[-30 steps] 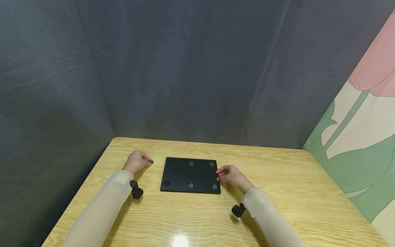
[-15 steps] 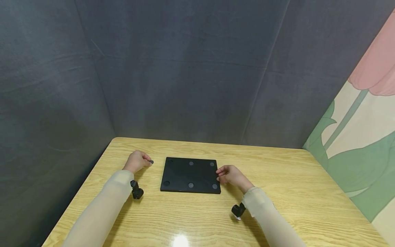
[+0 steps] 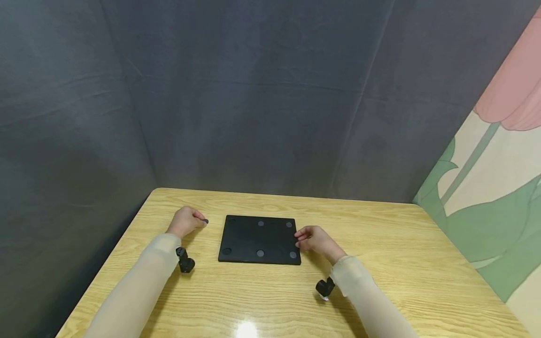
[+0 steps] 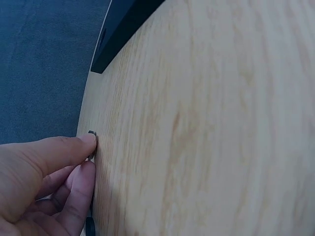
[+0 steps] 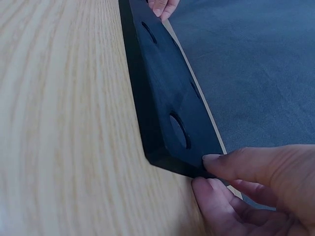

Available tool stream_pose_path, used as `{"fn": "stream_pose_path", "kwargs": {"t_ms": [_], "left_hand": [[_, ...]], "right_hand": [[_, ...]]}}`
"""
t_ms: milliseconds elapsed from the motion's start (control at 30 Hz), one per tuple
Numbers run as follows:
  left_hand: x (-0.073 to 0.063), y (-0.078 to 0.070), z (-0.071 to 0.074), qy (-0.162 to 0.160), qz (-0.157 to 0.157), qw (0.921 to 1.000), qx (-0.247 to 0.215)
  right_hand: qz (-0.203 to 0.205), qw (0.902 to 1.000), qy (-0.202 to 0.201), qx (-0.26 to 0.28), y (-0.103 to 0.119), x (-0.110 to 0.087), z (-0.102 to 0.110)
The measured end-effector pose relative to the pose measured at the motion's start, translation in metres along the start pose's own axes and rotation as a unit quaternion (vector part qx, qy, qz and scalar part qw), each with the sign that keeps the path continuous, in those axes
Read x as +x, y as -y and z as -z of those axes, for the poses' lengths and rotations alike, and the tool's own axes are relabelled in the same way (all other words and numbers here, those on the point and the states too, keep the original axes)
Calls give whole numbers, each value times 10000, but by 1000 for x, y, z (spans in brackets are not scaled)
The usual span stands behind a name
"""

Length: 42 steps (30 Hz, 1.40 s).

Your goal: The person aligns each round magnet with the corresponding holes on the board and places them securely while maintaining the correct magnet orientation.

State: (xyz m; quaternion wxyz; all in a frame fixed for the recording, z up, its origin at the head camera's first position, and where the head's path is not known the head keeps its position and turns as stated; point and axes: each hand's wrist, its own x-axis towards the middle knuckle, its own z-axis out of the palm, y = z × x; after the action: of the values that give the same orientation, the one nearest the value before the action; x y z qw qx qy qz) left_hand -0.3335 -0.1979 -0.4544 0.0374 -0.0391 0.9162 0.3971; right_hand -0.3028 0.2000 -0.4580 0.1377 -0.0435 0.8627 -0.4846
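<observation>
Between the thumb and fingertips of the left hand (image 3: pixel 187 222) a small dark disc (image 3: pixel 206 221) is pinched, close over the table left of the board. In the left wrist view the disc (image 4: pixel 93 143) shows edge-on, partly covered by the thumb. A flat black rectangular board (image 3: pixel 243 238) lies mid-table, with round spots along its long sides; those at its left end look darker than the greyish others. The right hand (image 3: pixel 317 241) holds the board's right edge. In the right wrist view its thumb lies on the top face and a finger meets the side.
The light wooden table (image 3: pixel 270 291) ends at a dark grey curtain (image 3: pixel 253 117) behind it and to the left. A floral panel (image 3: pixel 498 206) stands at the right. Black wrist cameras hang below both sleeves. Light reflects off the table's front.
The head view has shifted very slightly. Both hands, the disc and the board keep their places.
</observation>
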Motion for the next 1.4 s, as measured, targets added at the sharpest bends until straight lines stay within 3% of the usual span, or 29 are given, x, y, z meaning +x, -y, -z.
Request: {"fn": "stream_pose_path", "kwargs": {"t_ms": [300, 533, 900, 1400], "left_hand": [[-3, -5, 4, 111, 64, 9998, -118], [-8, -25, 6, 247, -371, 9990, -93], [-27, -53, 3, 624, -1035, 9921, -342], [-51, -65, -4, 840, -1097, 9896, -412]], "right_hand": [[-46, 10000, 51, 18, 3, 0, 0], [-102, 9999, 52, 46, 4, -1, 1], [-46, 10000, 63, -34, 4, 0, 2], [-23, 10000, 78, 12, 3, 1, 1]]}}
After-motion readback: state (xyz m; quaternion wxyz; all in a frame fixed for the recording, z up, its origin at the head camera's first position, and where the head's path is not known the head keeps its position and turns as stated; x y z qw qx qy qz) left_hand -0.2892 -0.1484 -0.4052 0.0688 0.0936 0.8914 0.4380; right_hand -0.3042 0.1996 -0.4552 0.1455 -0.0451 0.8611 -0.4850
